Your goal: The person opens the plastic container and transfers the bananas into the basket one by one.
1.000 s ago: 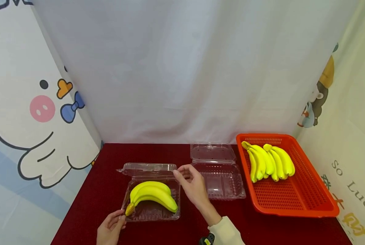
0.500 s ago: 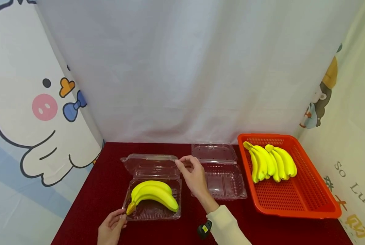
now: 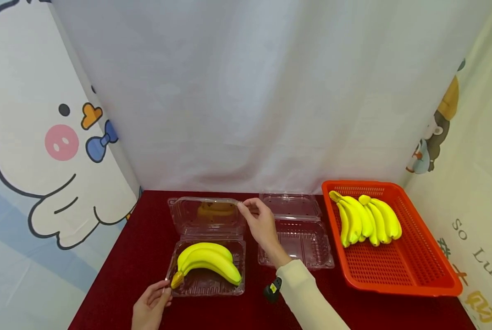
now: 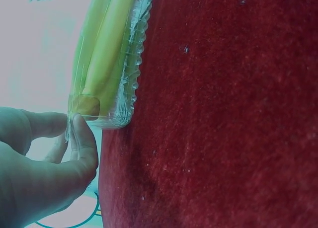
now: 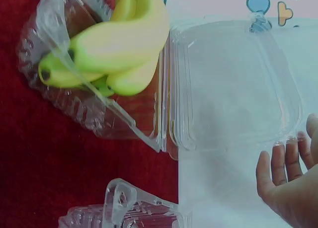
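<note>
A banana bunch [image 3: 210, 266] lies inside a clear plastic container [image 3: 212, 293], its stem at the front left corner. The left hand [image 3: 148, 305] pinches that corner's rim; the left wrist view shows the thumb and fingers meeting on the thin plastic edge [image 4: 68, 131]. Behind the bananas, the container's hinged lid [image 3: 192, 222] stands raised. My right hand [image 3: 262, 224] pinches the lid's right corner between thumb and finger. In the right wrist view, the other fingers [image 5: 278, 163] spread loosely beside the lid, and the thumb is partly cut off.
A second clear container [image 3: 295, 245], lid folded back, sits just right of the first, partly behind the right wrist. Farther right, a red-orange basket [image 3: 390, 275] holds two banana bunches [image 3: 367, 220]. A pale curtain [image 3: 229, 114] hangs behind the dark red tabletop [image 3: 118, 275].
My right hand has moved up and away, swinging the lid from a lower tilt to a more upright stance. The left hand keeps its grip on the corner; the bananas lie still.
</note>
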